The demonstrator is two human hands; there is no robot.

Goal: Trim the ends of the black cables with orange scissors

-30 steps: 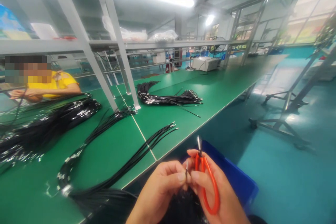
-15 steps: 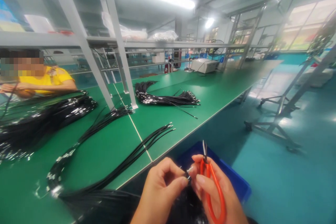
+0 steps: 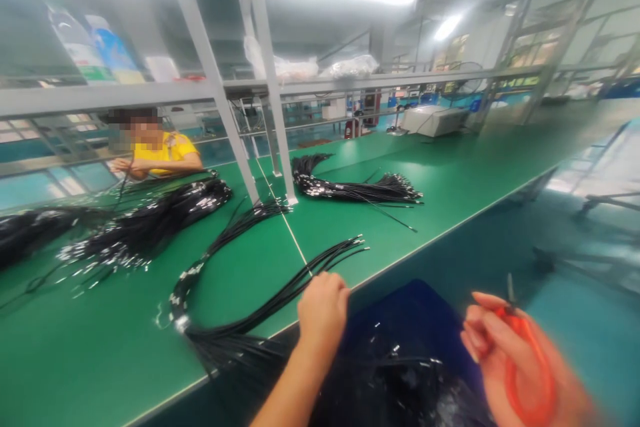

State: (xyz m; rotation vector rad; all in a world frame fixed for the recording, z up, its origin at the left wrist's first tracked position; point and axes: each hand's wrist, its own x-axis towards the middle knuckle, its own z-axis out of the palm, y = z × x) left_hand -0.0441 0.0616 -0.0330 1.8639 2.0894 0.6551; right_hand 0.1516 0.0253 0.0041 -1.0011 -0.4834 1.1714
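Note:
My left hand (image 3: 324, 310) is closed at the table's front edge, over the ends of a bundle of black cables (image 3: 260, 320). What its curled fingers hold, if anything, is hidden. My right hand (image 3: 515, 347) is out to the right, blurred by motion, with red-handled scissors (image 3: 533, 373) held in it, blades pointing up. Between my hands and lower down, a dark blue bin (image 3: 420, 307) contains more black cables (image 3: 400, 373) with shiny ends.
The green table (image 3: 240, 273) carries a curved cable bundle (image 3: 350, 187) and a larger cable heap (image 3: 165, 213). Grey shelf posts (image 3: 273, 80) stand on it. A person in yellow (image 3: 167, 153) works across the table. A white box (image 3: 433, 120) sits further back.
My hands have moved apart: the left up and forward to the cable ends, the right off to the right with the scissors. The view has turned left.

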